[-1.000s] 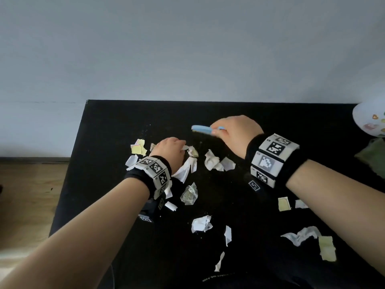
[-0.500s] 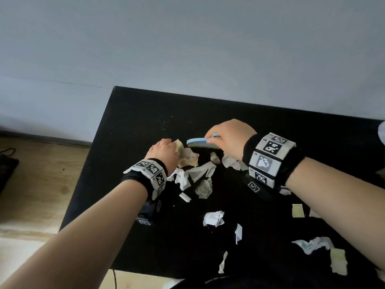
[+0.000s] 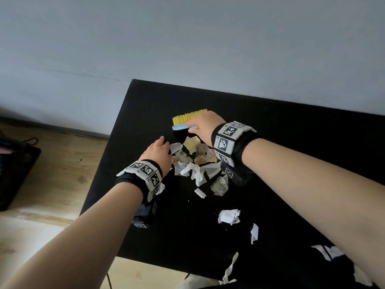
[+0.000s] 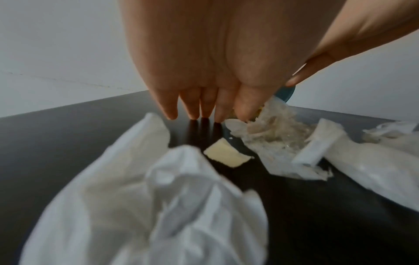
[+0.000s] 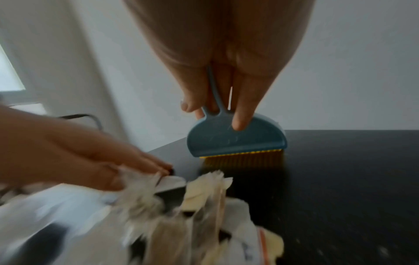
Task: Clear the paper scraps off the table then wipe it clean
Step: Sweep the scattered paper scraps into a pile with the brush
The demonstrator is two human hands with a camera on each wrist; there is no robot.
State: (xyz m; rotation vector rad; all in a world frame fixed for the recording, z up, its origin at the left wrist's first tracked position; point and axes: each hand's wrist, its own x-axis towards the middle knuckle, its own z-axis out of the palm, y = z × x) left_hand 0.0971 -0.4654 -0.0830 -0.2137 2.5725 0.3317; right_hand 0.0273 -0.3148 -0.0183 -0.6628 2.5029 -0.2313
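A heap of white and yellow paper scraps point(image 3: 195, 161) lies on the black table point(image 3: 270, 126) between my hands. My right hand point(image 3: 203, 126) grips a small blue brush with yellow bristles point(image 3: 188, 119) just beyond the heap; in the right wrist view the brush point(image 5: 235, 139) stands bristles-down on the table behind the scraps point(image 5: 199, 193). My left hand point(image 3: 160, 151) lies with straight fingers against the heap's left side; its fingertips point(image 4: 195, 114) touch the table, with crumpled paper point(image 4: 158, 197) under the wrist.
More loose scraps point(image 3: 229, 216) lie nearer me, along with a strip point(image 3: 254, 233) and pieces at the front right point(image 3: 325, 252). The table's left edge point(image 3: 104, 165) drops to a wooden floor point(image 3: 52, 184). A wall rises behind the table.
Both hands have pushed the scraps together into a tighter heap. The brush has tipped so its yellow bristles show. My head has turned left.
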